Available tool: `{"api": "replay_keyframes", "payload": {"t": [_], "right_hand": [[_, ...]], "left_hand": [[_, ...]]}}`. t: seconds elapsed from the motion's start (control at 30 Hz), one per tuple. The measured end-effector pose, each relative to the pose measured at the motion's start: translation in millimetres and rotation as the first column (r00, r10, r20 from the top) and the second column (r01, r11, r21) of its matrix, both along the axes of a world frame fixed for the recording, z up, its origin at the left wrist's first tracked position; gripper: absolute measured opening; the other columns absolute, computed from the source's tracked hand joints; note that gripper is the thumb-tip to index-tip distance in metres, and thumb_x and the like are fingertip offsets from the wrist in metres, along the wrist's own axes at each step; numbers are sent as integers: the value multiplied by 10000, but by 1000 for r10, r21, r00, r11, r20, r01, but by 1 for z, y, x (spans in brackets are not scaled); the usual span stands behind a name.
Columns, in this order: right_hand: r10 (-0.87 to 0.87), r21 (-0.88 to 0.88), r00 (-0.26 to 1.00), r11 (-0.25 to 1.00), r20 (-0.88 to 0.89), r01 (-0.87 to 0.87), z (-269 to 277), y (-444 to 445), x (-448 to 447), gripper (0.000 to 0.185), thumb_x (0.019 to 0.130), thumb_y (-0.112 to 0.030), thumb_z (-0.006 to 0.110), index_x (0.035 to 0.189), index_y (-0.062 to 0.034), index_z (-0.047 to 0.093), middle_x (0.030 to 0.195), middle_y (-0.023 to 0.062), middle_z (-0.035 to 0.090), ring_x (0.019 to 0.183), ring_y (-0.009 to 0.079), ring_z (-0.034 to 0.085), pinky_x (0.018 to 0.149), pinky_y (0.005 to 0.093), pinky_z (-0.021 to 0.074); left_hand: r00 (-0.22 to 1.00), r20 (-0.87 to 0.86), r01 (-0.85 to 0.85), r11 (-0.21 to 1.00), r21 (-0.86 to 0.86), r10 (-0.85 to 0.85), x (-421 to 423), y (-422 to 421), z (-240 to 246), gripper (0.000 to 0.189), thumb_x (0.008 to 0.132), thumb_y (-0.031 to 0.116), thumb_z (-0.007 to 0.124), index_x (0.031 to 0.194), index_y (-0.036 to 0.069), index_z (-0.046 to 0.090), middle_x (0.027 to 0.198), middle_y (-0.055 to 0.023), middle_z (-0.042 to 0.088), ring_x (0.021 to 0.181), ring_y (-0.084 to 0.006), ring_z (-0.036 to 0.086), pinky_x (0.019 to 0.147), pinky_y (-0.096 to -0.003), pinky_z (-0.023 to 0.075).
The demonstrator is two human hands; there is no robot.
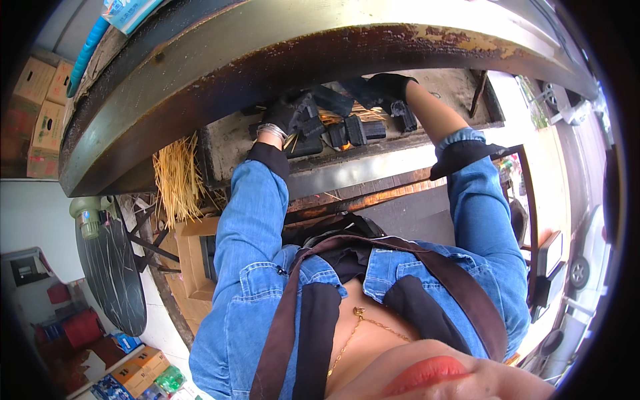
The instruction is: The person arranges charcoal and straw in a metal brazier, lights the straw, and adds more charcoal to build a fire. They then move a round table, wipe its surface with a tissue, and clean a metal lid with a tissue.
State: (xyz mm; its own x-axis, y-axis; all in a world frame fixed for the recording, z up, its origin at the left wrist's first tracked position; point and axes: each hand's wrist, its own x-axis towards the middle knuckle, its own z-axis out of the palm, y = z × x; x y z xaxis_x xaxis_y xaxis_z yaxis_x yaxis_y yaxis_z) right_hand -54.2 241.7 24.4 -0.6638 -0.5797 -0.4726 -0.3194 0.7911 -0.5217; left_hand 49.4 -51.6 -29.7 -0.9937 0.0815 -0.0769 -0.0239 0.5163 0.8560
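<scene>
Below the edge of a metal hood is a metal charcoal trough [235, 145], holding black charcoal blocks [356, 131] and thin straw-coloured sticks [367, 113]. A small orange glow shows under the middle blocks. My left hand [285, 114], in a black glove with silver bangles at the wrist, is among the blocks at the left of the heap. My right hand [392, 89], also black-gloved, reaches to the blocks at the right, its fingers partly under the hood's edge. Black gloves against black charcoal hide whether either hand grips a block.
The stained metal hood [200, 85] curves across the top, close above both hands. A bundle of thin sticks [177, 180] stands left of the trough. Further left are an open cardboard box [192, 270], a green motor-like device [89, 217] and stacked cartons [45, 125].
</scene>
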Motion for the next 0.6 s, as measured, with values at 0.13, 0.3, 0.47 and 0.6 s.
{"api": "replay_keyframes", "payload": {"t": [0.13,0.3,0.47,0.6], "right_hand": [[234,57,953,972,-192,-227,3,-19,-10,296,834,-241,567,1026,-19,606,798,87,630,670,159,583,602,285,470],[353,-5,917,933,-184,-360,3,-15,-4,274,812,-207,580,1012,-23,609,778,100,631,653,183,588,599,295,473],[392,-61,902,911,-178,-408,-2,-8,2,256,789,-174,593,998,-27,611,759,112,632,636,207,593,595,306,477],[342,-86,926,930,-159,-358,-16,1,1,207,819,-125,580,991,-14,601,728,113,619,571,205,578,520,298,480]], "left_hand": [[996,-85,-42,999,-8,41,2,-10,-9,416,952,250,357,1309,43,412,1353,-130,429,1233,-231,410,1024,-294,319],[993,-112,-24,893,-450,-30,27,-20,20,406,934,237,369,1306,84,416,1320,-151,451,1216,-277,425,996,-332,351],[894,-406,-89,816,-571,-187,54,-5,57,312,886,173,466,1187,111,519,1142,-141,564,1073,-312,527,911,-353,410],[932,-358,62,998,-11,-62,46,40,53,238,855,143,525,1087,126,575,1059,-141,591,1008,-323,554,852,-380,444]]}}
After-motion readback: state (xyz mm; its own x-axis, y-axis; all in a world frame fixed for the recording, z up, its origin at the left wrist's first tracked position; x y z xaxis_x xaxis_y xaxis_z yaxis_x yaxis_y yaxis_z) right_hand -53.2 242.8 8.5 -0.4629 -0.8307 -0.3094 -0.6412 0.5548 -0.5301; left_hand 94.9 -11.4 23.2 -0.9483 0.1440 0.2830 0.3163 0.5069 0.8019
